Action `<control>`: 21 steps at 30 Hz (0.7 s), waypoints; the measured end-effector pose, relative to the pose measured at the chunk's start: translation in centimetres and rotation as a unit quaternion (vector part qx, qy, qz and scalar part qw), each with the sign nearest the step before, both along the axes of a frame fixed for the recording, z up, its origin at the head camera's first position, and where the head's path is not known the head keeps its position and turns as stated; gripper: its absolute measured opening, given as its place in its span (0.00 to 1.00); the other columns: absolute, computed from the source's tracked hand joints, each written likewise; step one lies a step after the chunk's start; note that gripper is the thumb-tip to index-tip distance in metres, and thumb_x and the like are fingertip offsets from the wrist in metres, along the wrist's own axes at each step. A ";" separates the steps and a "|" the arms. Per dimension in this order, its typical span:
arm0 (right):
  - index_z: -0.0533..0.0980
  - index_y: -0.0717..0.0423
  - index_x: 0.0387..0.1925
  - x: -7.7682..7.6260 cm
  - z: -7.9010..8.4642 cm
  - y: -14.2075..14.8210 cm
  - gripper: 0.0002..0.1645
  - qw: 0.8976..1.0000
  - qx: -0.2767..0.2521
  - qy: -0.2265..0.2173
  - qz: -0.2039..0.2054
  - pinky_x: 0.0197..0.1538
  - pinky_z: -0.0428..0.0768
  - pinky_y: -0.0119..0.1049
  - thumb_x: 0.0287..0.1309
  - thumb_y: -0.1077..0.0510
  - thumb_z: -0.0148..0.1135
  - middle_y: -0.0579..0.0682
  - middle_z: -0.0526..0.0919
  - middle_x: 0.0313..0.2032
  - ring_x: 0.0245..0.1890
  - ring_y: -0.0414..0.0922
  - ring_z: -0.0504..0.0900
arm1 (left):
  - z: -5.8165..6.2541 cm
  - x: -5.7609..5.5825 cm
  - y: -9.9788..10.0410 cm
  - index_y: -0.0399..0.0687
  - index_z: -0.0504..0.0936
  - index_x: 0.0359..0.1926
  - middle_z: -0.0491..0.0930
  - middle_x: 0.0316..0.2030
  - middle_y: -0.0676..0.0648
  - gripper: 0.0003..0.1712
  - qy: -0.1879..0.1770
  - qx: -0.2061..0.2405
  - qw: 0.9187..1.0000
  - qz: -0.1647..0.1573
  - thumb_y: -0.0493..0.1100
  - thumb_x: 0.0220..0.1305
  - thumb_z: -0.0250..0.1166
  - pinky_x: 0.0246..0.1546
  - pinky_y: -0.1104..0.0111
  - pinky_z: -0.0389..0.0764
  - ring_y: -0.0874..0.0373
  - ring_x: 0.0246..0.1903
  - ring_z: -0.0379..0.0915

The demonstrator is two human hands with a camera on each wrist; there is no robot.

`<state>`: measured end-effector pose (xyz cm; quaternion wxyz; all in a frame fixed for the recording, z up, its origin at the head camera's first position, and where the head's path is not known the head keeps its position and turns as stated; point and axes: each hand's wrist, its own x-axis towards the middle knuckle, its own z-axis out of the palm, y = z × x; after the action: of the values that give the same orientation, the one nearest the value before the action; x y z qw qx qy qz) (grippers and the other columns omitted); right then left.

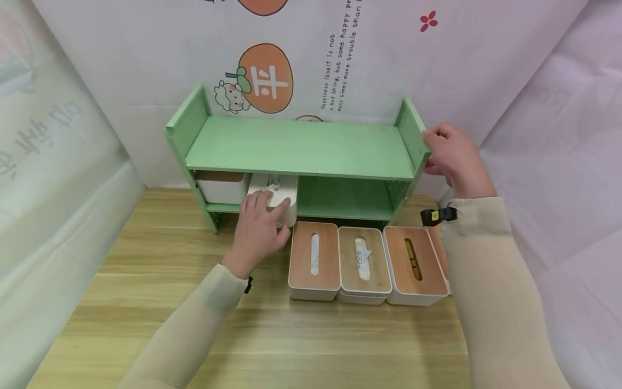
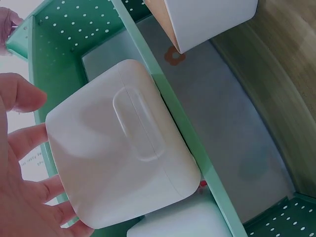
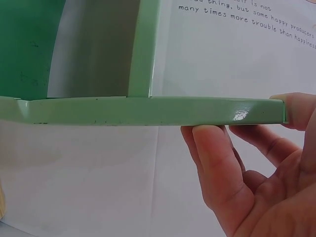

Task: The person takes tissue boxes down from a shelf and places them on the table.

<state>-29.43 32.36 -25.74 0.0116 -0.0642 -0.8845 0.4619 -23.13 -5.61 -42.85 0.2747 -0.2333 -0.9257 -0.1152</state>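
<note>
A white tissue box (image 1: 288,189), a tissue poking from its top, sits on the lower board of a green two-tier shelf (image 1: 301,146), its front end jutting past the edge. My left hand (image 1: 257,227) rests on this box with spread fingers. In the left wrist view its fingertips touch the box's edge, while the thumb (image 2: 27,94) stands apart. On the right, my right hand (image 1: 457,159) grips the upper edge of the shelf's side panel (image 3: 123,111), several fingers on its outer face. Left of the white box stands another white box (image 1: 221,190) with a wood-coloured lid.
In front of the shelf, on the wooden table (image 1: 262,346), stand tissue boxes with wooden lids: a left one (image 1: 301,270), a middle one (image 1: 348,259) and a right one (image 1: 396,254). My right sleeve partly hides another box. A printed cloth (image 1: 369,65) hangs behind.
</note>
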 end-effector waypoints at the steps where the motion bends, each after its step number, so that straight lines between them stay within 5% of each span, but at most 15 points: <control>1: 0.69 0.54 0.61 0.0 0.0 0.0 0.31 1.000 -0.001 0.000 0.000 0.39 0.83 0.36 0.73 0.36 0.43 0.55 0.66 0.61 0.40 0.51 0.79 | 0.0 0.1 0.0 0.51 0.80 0.60 0.70 0.56 0.32 0.26 0.000 0.000 1.000 0.000 0.46 0.58 0.63 0.60 0.43 0.59 0.37 0.58 0.62; 8: 0.69 0.53 0.62 0.0 0.0 -0.1 0.32 1.000 -0.003 -0.003 -0.001 0.40 0.83 0.37 0.73 0.35 0.42 0.57 0.64 0.64 0.41 0.52 0.79 | -0.3 0.7 0.0 0.50 0.81 0.59 0.70 0.56 0.33 0.25 0.017 0.017 1.000 -0.011 0.45 0.58 0.64 0.60 0.43 0.59 0.36 0.58 0.62; 13: 0.69 0.53 0.62 0.0 0.0 -0.1 0.32 1.000 -0.002 -0.003 -0.002 0.41 0.83 0.37 0.73 0.35 0.42 0.57 0.64 0.64 0.41 0.52 0.79 | 0.2 0.4 -1.2 0.41 0.81 0.54 0.72 0.53 0.33 0.23 0.037 0.152 0.988 -0.009 0.44 0.59 0.61 0.58 0.44 0.63 0.37 0.55 0.66; 15: 0.69 0.53 0.62 0.0 0.0 -0.1 0.32 1.000 0.000 -0.004 -0.002 0.41 0.83 0.37 0.73 0.35 0.42 0.57 0.64 0.64 0.41 0.52 0.79 | 0.3 0.1 -2.2 0.38 0.81 0.53 0.73 0.51 0.34 0.22 0.024 0.244 0.969 0.018 0.43 0.60 0.60 0.55 0.46 0.67 0.39 0.52 0.68; 17: 0.69 0.52 0.63 0.0 0.0 -0.1 0.32 1.000 -0.002 -0.005 -0.001 0.40 0.83 0.37 0.73 0.35 0.42 0.57 0.64 0.64 0.42 0.52 0.79 | 0.4 -0.1 -3.2 0.36 0.80 0.53 0.74 0.49 0.36 0.21 -0.021 0.336 0.940 0.051 0.44 0.62 0.59 0.50 0.49 0.71 0.41 0.49 0.70; 20: 0.69 0.52 0.63 0.1 0.0 0.0 0.32 1.000 0.000 -0.006 -0.001 0.40 0.83 0.37 0.72 0.35 0.42 0.56 0.64 0.65 0.42 0.52 0.79 | 0.3 -0.2 -4.3 0.37 0.77 0.55 0.74 0.50 0.39 0.22 -0.159 0.438 0.881 0.086 0.50 0.70 0.58 0.47 0.52 0.72 0.44 0.49 0.71; 21: 0.69 0.52 0.62 0.1 0.0 0.1 0.32 1.000 -0.001 -0.007 -0.002 0.40 0.83 0.37 0.72 0.35 0.42 0.56 0.64 0.65 0.42 0.52 0.78 | 0.3 -0.2 -4.5 0.36 0.74 0.56 0.73 0.53 0.39 0.24 -0.216 0.468 0.853 0.082 0.52 0.72 0.56 0.49 0.53 0.71 0.43 0.51 0.70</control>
<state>-29.36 32.44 -25.71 0.0062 -0.0692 -0.8839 0.4626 -23.34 -10.15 -42.55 0.1532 0.0307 -0.8143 -0.5591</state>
